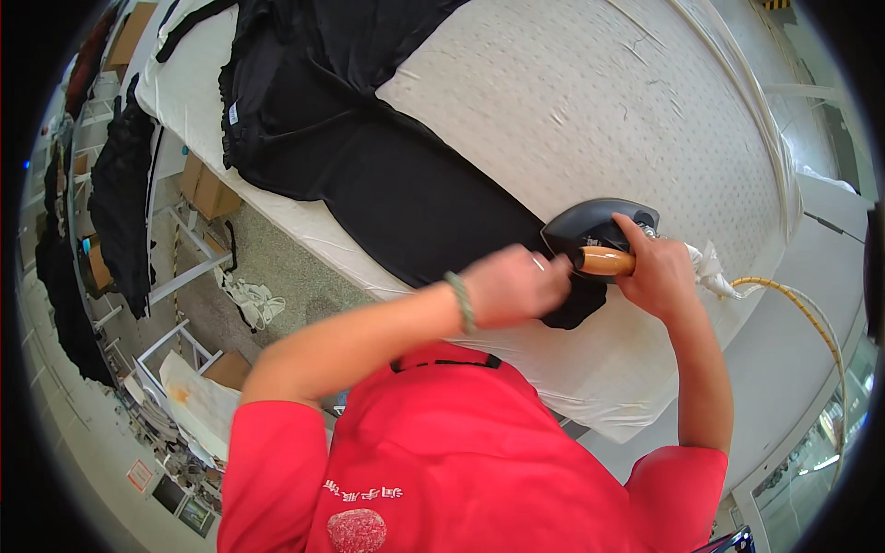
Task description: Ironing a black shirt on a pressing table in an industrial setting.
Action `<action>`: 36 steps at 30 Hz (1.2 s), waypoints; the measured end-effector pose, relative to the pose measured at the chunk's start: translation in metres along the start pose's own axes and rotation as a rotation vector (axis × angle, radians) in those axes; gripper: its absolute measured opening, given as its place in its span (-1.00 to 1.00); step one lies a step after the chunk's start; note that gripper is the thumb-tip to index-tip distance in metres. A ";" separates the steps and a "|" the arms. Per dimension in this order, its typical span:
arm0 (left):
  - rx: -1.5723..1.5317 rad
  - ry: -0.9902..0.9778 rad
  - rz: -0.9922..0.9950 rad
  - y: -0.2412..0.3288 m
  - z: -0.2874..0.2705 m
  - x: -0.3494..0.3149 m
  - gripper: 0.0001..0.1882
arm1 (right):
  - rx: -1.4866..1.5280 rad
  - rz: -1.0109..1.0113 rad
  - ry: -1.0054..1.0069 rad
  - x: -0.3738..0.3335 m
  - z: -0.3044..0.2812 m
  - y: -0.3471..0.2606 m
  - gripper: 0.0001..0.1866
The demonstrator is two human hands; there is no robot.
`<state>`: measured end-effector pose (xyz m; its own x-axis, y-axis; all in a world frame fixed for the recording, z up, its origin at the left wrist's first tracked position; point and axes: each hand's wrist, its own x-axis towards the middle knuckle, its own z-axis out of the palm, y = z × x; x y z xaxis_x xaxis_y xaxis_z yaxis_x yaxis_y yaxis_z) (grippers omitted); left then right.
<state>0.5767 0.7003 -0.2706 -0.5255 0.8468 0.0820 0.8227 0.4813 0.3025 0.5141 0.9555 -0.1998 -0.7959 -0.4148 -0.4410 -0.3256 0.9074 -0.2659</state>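
Red shirt (442, 461): nearest, wearer's own. Left hand (512, 286): closed loosely, blurred, resting on black garment (415, 198) near ironing table's (599, 101) near edge; green bead bracelet (460, 301) on wrist. Right hand (659, 272): fingers wrapped round wooden handle (606, 262) of dark steam iron (595, 229), iron sitting on garment end. Yellow hose (802, 309): trails off right edge. Garment bulk: far left corner.

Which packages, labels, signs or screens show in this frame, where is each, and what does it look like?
Cardboard boxes: brown, under the table's left edge.
Cardboard box: brown, top left on shelving.
Garment label: small pale tag on the black garment, upper left.
Small sign: white sheet with red marks, on the floor, lower left.
Framed panels: dark rectangles, lower left; screens or pictures, cannot tell.
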 end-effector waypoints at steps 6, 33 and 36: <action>0.227 0.334 -0.235 -0.179 -0.075 -0.062 -0.76 | 0.036 0.093 0.162 0.006 0.008 0.008 -0.35; -0.036 -0.350 -0.446 -0.279 -0.110 -0.073 -0.85 | -0.030 -0.003 -0.081 0.019 0.005 -0.024 -0.20; -0.129 -0.315 -0.496 -0.288 -0.117 -0.063 -0.89 | -0.034 0.020 -0.105 0.038 -0.005 -0.051 -0.26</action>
<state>0.3480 0.4819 -0.2521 -0.7343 0.5642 -0.3776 0.4526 0.8214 0.3471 0.4981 0.8941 -0.1987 -0.7449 -0.4002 -0.5338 -0.3291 0.9164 -0.2278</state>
